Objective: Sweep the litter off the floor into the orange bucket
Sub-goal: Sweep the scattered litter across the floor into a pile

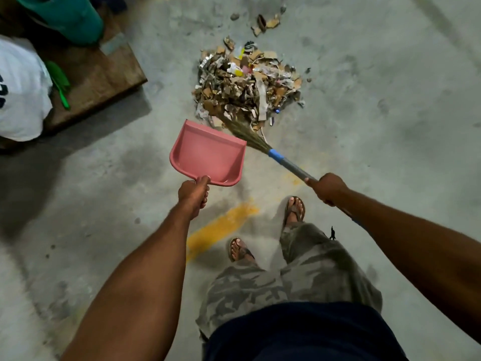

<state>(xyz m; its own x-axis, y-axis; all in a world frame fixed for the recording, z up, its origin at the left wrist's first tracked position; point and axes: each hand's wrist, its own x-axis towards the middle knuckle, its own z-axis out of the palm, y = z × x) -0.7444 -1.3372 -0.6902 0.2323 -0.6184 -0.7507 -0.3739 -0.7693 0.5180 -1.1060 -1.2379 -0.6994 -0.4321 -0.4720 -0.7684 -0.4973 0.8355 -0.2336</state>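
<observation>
A heap of litter [247, 84], mostly torn cardboard, paper and plastic scraps, lies on the concrete floor ahead of me. My left hand [194, 195] grips the handle of a pink dustpan [208, 153], which is held just short of the heap with nothing in it. My right hand [329, 188] grips the grey handle of a grass broom [244, 132]. The broom's bristles reach into the near edge of the heap, beside the dustpan's far right corner. No orange bucket is in view.
A few loose scraps [265, 23] lie beyond the heap. At the left stands a low wooden platform [104, 74] carrying a green container [70, 19], a white sack [20, 89] and a green plastic item [59, 83]. A yellow floor marking [221, 227] runs near my sandalled feet [294, 208].
</observation>
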